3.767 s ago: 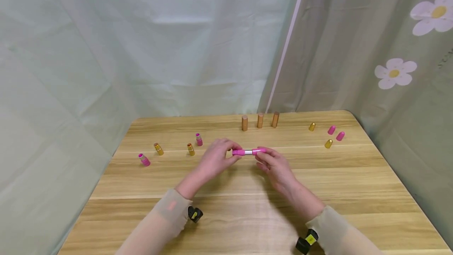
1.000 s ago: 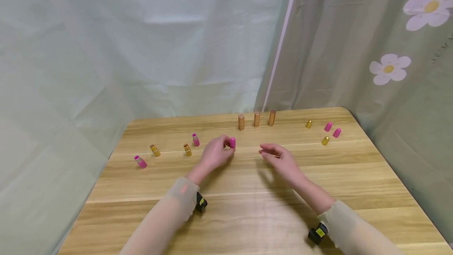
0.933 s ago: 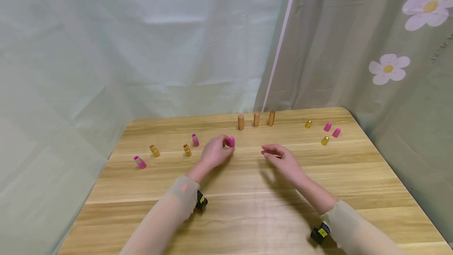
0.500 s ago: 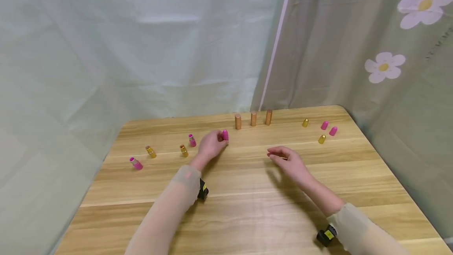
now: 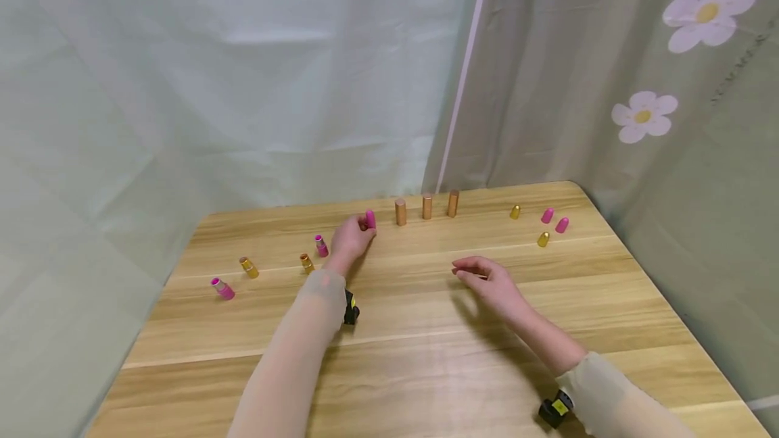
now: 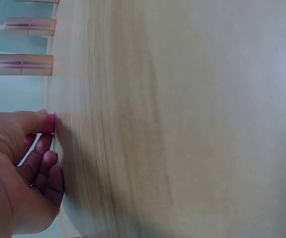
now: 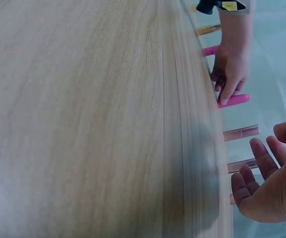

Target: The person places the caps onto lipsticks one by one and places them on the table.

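Observation:
My left hand pinches an upright pink tube between thumb and fingers at the back of the table, left of the copper tubes. In the right wrist view the pink tube has a rounded top, and its base is at the table surface. In the left wrist view only a small pink part shows between the fingertips. My right hand hovers over the middle right of the table, fingers loosely bent, holding nothing.
Open-topped pink tubes and gold tubes stand on the left. Gold caps and pink caps stand at the back right. A curtain hangs behind the wooden table.
The pink tube, first held lengthwise by both hands, is upright in my left hand alone and has moved back and left. My right hand has let go and moved away to the right.

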`<state>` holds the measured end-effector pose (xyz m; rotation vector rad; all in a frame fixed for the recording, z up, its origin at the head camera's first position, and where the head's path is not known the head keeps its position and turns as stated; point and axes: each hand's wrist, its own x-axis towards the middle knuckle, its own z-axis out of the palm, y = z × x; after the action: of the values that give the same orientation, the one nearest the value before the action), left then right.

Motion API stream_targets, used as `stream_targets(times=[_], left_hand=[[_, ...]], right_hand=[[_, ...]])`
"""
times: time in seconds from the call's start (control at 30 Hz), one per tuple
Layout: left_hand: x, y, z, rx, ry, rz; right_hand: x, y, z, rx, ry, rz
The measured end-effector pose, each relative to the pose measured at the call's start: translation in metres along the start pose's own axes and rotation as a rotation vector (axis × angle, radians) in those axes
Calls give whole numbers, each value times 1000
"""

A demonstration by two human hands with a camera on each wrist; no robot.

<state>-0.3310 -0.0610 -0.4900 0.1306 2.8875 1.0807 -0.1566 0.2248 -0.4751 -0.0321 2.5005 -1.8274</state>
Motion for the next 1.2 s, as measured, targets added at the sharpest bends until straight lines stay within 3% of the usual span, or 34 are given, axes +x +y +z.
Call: stream_targets(times=[0.27, 0.53, 0.8, 1.2], left_hand=[[1, 0, -2, 3, 2, -22], [-11, 7, -14, -41, 7, -17], [-20, 21, -44, -31, 32, 71], [-38, 46, -87, 114, 73, 247]], right_hand=[[-1, 1, -1, 20, 6, -5], [-2, -1, -12, 0, 4, -10], [-3, 1, -42, -38, 51, -20], [-4, -1, -86, -132, 147, -59]])
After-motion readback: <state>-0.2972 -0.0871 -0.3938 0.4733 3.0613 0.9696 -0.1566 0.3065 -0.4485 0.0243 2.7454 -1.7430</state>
